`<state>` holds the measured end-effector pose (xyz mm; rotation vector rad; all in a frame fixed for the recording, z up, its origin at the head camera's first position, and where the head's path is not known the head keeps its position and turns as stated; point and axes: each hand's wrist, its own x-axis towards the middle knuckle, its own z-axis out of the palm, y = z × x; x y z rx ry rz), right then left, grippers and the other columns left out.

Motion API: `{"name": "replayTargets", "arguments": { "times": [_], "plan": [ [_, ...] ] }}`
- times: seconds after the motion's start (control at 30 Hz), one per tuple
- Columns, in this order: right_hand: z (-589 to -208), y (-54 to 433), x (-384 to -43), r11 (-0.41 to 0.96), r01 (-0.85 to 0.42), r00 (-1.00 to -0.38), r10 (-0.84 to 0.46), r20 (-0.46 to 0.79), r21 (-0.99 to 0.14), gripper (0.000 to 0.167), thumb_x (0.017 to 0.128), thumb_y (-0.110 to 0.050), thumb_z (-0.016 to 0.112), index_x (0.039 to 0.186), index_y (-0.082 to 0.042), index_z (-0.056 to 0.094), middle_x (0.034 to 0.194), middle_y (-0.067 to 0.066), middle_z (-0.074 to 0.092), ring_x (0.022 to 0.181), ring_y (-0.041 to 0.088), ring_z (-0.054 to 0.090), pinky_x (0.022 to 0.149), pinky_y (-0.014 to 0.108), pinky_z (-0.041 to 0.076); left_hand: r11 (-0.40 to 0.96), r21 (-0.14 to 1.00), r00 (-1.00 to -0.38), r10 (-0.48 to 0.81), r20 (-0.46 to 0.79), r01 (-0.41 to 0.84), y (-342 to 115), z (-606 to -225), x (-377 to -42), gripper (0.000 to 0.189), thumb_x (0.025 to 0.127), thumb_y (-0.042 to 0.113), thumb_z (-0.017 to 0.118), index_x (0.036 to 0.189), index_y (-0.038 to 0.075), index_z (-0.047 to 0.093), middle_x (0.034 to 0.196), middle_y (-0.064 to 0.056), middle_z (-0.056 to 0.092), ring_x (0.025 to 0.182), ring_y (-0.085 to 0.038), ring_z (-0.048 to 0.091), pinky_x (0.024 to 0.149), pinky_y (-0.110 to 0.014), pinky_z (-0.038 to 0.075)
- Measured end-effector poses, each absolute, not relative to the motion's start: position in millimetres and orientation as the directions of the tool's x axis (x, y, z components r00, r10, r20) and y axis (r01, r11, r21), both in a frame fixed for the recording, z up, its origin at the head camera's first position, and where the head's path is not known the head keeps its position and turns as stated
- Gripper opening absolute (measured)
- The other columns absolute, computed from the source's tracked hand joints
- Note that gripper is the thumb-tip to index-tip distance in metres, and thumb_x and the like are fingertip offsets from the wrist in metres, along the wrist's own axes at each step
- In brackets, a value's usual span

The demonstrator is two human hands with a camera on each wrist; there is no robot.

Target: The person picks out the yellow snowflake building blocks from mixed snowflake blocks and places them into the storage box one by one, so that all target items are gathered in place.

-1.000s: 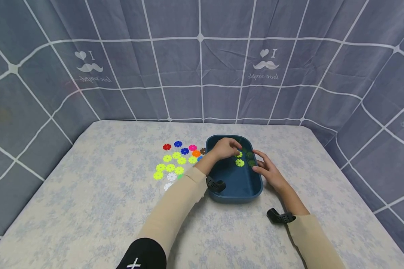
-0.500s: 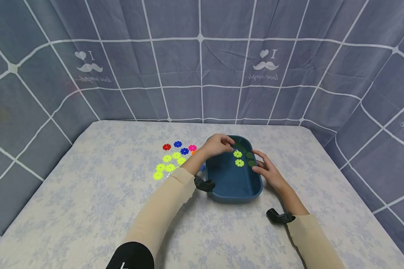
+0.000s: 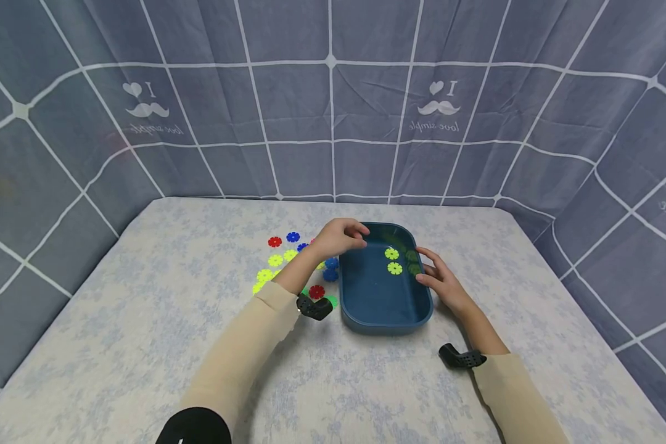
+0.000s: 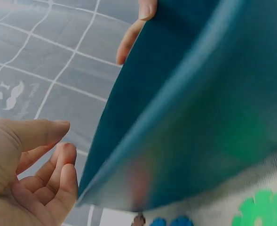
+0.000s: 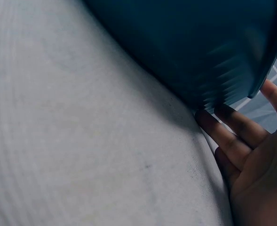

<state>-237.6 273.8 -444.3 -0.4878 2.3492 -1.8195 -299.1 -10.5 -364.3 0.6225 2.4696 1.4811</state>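
My left hand (image 3: 341, 237) hovers at the far left rim of a dark blue plastic bin (image 3: 385, 308), its fingers loosely bent with nothing between them. In the left wrist view, its thumb (image 4: 49, 133) stands apart from the curled fingertips. Two yellow notched plastic discs (image 3: 394, 268) lie inside the bin, and their reflections show on its right wall. My right hand (image 3: 446, 285) holds the bin's right side, with fingertips over the rim. Other fingers (image 5: 227, 141) of that hand reach the outer wall in the right wrist view.
Left of the bin, several loose discs lie on the patterned tablecloth (image 3: 144, 320), including a red disc (image 3: 317, 291), a blue disc (image 3: 293, 237) and yellow ones (image 3: 275, 260). My left forearm covers part of them. A grey checked curtain (image 3: 288, 105) stands behind the table.
My left hand has moved left from over the discs in the bin to its left rim. Two yellow discs now lie uncovered inside. My right hand stays at the bin's side.
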Motion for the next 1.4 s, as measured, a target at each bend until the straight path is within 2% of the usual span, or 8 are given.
{"name": "replayTargets", "arguments": {
  "times": [0.13, 0.23, 0.37, 0.57, 0.87, 1.0, 1.23, 1.4],
  "plan": [
    [-444.0, 273.6, -237.8, 0.227, -0.174, -0.942, -0.322, 0.094, -0.958, 0.064, 0.101, -0.009, 0.049, 0.155, -0.009, 0.016, 0.147, 0.031, 0.035, 0.135, 0.045, 0.035, 0.104, 0.061, 0.031, 0.402, 0.887, -0.906, 0.421, 0.042, 0.228, -26.3, -365.0, -295.4, 0.028, 0.092, 0.009, 0.067, 0.118, 0.0, 0.067, 0.094, -0.008, 0.06, 0.081, -0.022, 0.055, 0.069, -0.031, 0.047],
    [-444.1, 273.7, -238.0, 0.224, -0.17, -0.943, -0.32, 0.092, -0.96, 0.064, 0.101, -0.008, 0.049, 0.155, -0.009, 0.016, 0.147, 0.031, 0.035, 0.135, 0.046, 0.035, 0.104, 0.063, 0.03, 0.381, 0.902, -0.912, 0.41, 0.033, 0.204, -38.8, -365.7, -292.7, 0.029, 0.092, 0.011, 0.067, 0.118, 0.0, 0.066, 0.097, -0.009, 0.06, 0.083, -0.023, 0.057, 0.075, -0.042, 0.051],
    [-444.4, 273.7, -238.4, 0.217, -0.159, -0.944, -0.319, 0.084, -0.963, 0.064, 0.101, -0.008, 0.049, 0.156, -0.01, 0.016, 0.148, 0.031, 0.034, 0.135, 0.046, 0.035, 0.104, 0.063, 0.029, 0.366, 0.915, -0.918, 0.397, 0.014, 0.172, -52.8, -367.4, -290.4, 0.03, 0.093, 0.01, 0.066, 0.121, -0.002, 0.064, 0.1, -0.013, 0.06, 0.093, -0.03, 0.06, 0.087, -0.053, 0.048],
    [-443.6, 273.9, -238.1, 0.216, -0.157, -0.943, -0.321, 0.082, -0.964, 0.064, 0.101, -0.009, 0.049, 0.156, -0.011, 0.015, 0.148, 0.031, 0.035, 0.135, 0.045, 0.034, 0.104, 0.062, 0.03, 0.431, 0.888, -0.939, 0.345, 0.004, 0.162, -66.7, -369.7, -287.4, 0.029, 0.093, 0.012, 0.066, 0.119, 0.0, 0.065, 0.099, -0.012, 0.062, 0.094, -0.027, 0.057, 0.082, -0.042, 0.05],
    [-443.0, 275.0, -237.5, 0.239, -0.181, -0.941, -0.324, 0.097, -0.954, 0.063, 0.101, -0.01, 0.048, 0.155, -0.009, 0.016, 0.147, 0.03, 0.036, 0.134, 0.045, 0.036, 0.103, 0.058, 0.034, 0.445, 0.886, -0.943, 0.331, -0.027, 0.13, -84.1, -376.5, -284.8, 0.03, 0.093, 0.012, 0.065, 0.121, 0.0, 0.064, 0.101, -0.012, 0.062, 0.096, -0.029, 0.058, 0.087, -0.048, 0.048],
    [-443.0, 274.3, -237.3, 0.226, -0.179, -0.939, -0.331, 0.097, -0.958, 0.063, 0.101, -0.009, 0.048, 0.155, -0.009, 0.016, 0.147, 0.03, 0.035, 0.134, 0.045, 0.036, 0.103, 0.06, 0.032, 0.46, 0.881, -0.946, 0.321, -0.048, 0.112, -93.3, -378.5, -282.9, 0.033, 0.093, 0.012, 0.065, 0.123, -0.001, 0.063, 0.103, -0.013, 0.061, 0.096, -0.029, 0.056, 0.087, -0.048, 0.048],
    [-442.8, 273.3, -236.5, 0.218, -0.173, -0.938, -0.333, 0.093, -0.96, 0.064, 0.101, -0.011, 0.05, 0.155, -0.01, 0.016, 0.148, 0.03, 0.035, 0.135, 0.045, 0.035, 0.104, 0.061, 0.03, 0.507, 0.852, -0.953, 0.301, -0.037, 0.127, -107.6, -381.0, -278.4, 0.032, 0.093, 0.011, 0.065, 0.122, -0.002, 0.063, 0.1, -0.012, 0.062, 0.094, -0.027, 0.056, 0.077, -0.035, 0.046],
    [-442.9, 273.1, -236.6, 0.218, -0.168, -0.939, -0.331, 0.089, -0.961, 0.064, 0.101, -0.012, 0.05, 0.155, -0.01, 0.016, 0.148, 0.031, 0.035, 0.135, 0.045, 0.035, 0.104, 0.062, 0.029, 0.517, 0.851, -0.96, 0.272, -0.064, 0.09, -117.3, -383.9, -276.4, 0.03, 0.093, 0.011, 0.065, 0.121, -0.001, 0.064, 0.098, -0.012, 0.06, 0.091, -0.027, 0.055, 0.075, -0.033, 0.046]
  ]
}}
